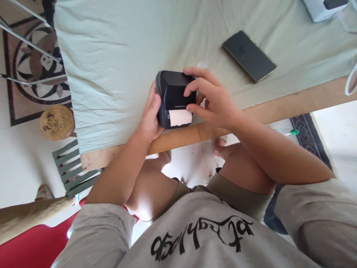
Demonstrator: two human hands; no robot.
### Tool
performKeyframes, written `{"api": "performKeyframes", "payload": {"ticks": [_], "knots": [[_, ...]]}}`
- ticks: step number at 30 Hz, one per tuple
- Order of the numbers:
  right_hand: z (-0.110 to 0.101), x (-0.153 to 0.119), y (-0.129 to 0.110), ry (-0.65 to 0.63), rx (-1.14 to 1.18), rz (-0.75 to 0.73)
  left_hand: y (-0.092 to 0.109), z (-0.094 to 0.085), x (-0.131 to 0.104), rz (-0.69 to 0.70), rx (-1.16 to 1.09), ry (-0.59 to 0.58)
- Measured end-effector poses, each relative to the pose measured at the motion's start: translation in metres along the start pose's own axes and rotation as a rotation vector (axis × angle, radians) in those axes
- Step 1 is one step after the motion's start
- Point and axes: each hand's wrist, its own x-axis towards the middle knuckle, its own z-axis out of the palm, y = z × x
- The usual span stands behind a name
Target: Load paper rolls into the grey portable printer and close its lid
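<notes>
A small dark label printer (175,93) is at the near edge of the cloth-covered table, with a strip of white paper (180,117) sticking out of its front. Along the printer's left side, my left hand (152,115) grips it, thumb near the front corner. My right hand (209,95) is at the printer's right side, fingers curved, with fingertips on its top and the thumb by the paper slot. Whether the right fingers press or only rest there, I cannot tell. A small whitish piece (202,64) lies just behind my right hand.
On the pale green cloth (117,56), a dark smartphone (249,56) lies to the right. A white device (323,9) and a white cable (350,82) are at the far right. Below the table's wooden edge (178,139) are my legs; a round stool (57,122) stands left.
</notes>
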Motion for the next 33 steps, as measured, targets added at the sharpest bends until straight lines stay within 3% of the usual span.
{"api": "performKeyframes", "payload": {"ticks": [9,14,21,28,30,33], "knots": [[0.0,0.002,-0.007,-0.09,-0.038,0.062,-0.007,-0.001,0.003,-0.039,-0.069,0.199],[0.002,0.004,-0.009,-0.097,-0.063,0.036,-0.007,-0.006,0.005,-0.144,-0.071,0.32],[0.004,0.004,-0.011,-0.074,-0.063,0.0,0.003,-0.006,0.005,-0.249,-0.103,0.261],[0.001,0.004,-0.024,0.192,-0.076,0.16,0.003,-0.004,0.003,-0.153,-0.113,0.114],[0.0,0.008,-0.031,0.298,0.06,0.216,0.0,-0.007,0.002,-0.139,-0.072,0.111],[0.0,0.013,-0.036,0.464,0.311,0.176,-0.003,-0.01,0.001,-0.145,-0.036,0.107]]}}
